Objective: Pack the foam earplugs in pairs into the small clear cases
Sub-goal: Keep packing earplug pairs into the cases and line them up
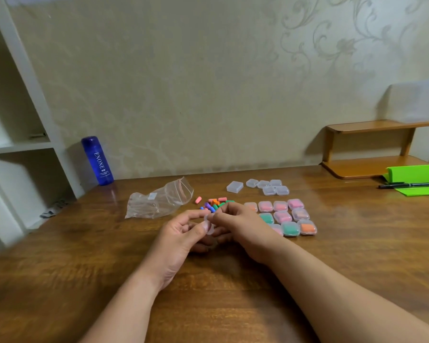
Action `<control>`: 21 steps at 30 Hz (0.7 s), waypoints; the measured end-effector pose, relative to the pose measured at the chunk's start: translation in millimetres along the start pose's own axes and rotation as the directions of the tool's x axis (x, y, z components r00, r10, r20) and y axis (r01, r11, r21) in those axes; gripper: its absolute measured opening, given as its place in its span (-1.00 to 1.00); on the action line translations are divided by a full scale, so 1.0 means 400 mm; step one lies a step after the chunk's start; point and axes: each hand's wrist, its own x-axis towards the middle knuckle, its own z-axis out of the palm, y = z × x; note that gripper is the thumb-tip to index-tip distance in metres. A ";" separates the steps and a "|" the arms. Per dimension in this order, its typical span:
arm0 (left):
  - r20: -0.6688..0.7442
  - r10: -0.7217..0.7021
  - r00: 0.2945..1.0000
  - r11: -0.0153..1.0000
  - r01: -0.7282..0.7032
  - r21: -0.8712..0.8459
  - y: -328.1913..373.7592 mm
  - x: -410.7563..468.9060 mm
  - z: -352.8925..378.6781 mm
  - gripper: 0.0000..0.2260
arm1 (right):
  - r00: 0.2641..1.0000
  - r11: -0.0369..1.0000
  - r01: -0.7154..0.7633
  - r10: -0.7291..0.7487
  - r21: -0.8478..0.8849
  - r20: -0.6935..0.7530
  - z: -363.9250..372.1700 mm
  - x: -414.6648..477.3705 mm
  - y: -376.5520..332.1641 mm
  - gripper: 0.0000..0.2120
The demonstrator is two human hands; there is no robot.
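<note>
Wood-grain table [332, 268] fills the lower frame and runs back to a patterned wall [183, 82]. Bare wood lies open at lower left and lower right, outside the forearms. White shelving [22, 144] bounds the left edge. A low wooden shelf [372, 167] sits at the right edge, with green paper [411, 175] and a black pen [409, 185] beside it. Blue bottle [98, 160] stands upright at the table's far left corner.

Crumpled clear bag [159, 200] lies left of centre. Loose earplugs [214, 204] sit heaped just right of it, mixed colours, one pink plug a little apart. Six empty cases [265, 187] cluster behind the heap. Filled cases [287, 217] lie in rows right of centre, showing pink, green and orange.

Left hand [181, 240] and right hand [235, 224] meet at centre, in front of the heap. Fingers of both are curled, pinching one clear case [209, 225] between them. The case is blurred; its contents cannot be told.
</note>
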 end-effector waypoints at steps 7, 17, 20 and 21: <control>0.022 -0.003 1.000 1.000 0.003 0.006 0.012 -0.003 0.000 -0.71 | 0.996 0.996 -0.043 0.038 0.072 0.079 -0.004 -0.003 -0.021 -0.74; 0.062 -0.008 0.998 1.000 0.008 0.005 0.008 0.004 -0.015 -0.69 | 0.986 0.991 -0.082 0.066 0.106 0.151 -0.012 -0.004 -0.031 -0.77; 0.057 -0.017 0.998 0.999 0.019 -0.037 0.004 0.005 -0.018 -0.66 | 0.993 0.997 -0.036 0.027 0.074 0.114 -0.004 -0.006 -0.024 -0.74; 0.055 -0.021 0.998 0.998 0.024 -0.052 0.004 0.004 -0.019 -0.65 | 0.995 0.999 -0.014 0.009 0.052 0.098 -0.002 -0.007 -0.023 -0.73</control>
